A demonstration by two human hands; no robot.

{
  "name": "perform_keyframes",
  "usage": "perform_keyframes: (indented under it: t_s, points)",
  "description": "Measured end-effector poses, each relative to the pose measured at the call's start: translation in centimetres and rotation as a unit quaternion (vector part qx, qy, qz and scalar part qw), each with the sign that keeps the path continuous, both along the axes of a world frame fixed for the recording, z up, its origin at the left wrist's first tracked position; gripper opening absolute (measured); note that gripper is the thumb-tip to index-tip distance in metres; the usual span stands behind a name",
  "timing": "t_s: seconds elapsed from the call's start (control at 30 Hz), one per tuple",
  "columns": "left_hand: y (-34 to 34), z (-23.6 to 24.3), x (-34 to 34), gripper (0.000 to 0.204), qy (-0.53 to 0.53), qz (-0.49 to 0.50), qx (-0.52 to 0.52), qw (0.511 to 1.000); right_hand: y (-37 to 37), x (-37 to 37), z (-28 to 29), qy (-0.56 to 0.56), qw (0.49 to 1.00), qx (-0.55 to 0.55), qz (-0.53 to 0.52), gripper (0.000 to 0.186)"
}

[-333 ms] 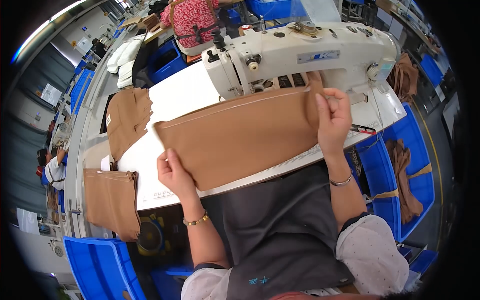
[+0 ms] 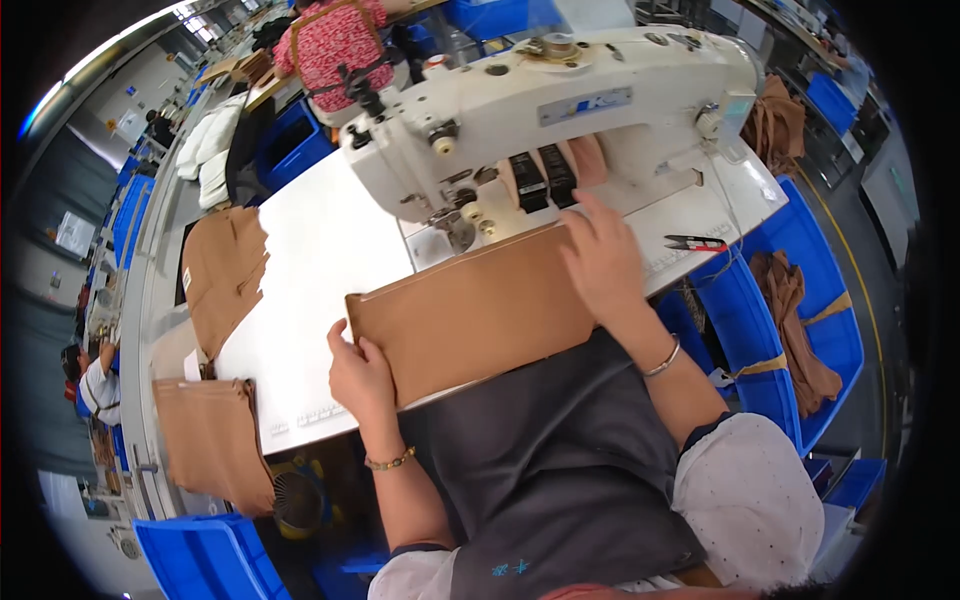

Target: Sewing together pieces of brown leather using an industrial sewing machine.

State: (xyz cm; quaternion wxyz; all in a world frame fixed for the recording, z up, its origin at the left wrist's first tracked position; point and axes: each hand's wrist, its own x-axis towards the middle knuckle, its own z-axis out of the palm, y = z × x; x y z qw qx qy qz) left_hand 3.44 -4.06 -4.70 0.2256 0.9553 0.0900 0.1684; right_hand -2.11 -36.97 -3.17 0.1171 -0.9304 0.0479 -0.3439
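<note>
A flat brown fabric piece (image 2: 475,322), with a folded seam along its far edge, lies at the front of the white sewing table, tilted up to the right. My left hand (image 2: 362,378) grips its left edge between thumb and fingers. My right hand (image 2: 606,262) is over its right end, fingers stretched out and slightly blurred, the thumb by the fabric. Just beyond the fabric stands a white sewing machine (image 2: 540,105), its needle area (image 2: 458,225) close to the far edge. Two black strips (image 2: 541,180) lie under the machine's arm, near my right fingertips.
Red-and-black thread snips (image 2: 697,243) lie at the table's right. Brown pieces are stacked at the left, one pile (image 2: 222,285) farther back, another (image 2: 212,430) hanging off the edge. Blue bins (image 2: 735,320) with brown fabric stand right; another blue bin (image 2: 210,555) stands lower left.
The fabric has come down from in front of the machine toward me and lies flatter. My right hand has loosened from its pinch and spread its fingers; the machine's needle area now shows.
</note>
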Motion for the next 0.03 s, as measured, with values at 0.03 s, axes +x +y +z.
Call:
perform_keyframes:
  t_s: [0.03]
  points:
    - [0.1,-0.47,0.32,0.044,0.004,-0.001,0.001,1.0,-0.88,-0.55,0.13,0.001,1.0,-0.004,-0.016,0.043]
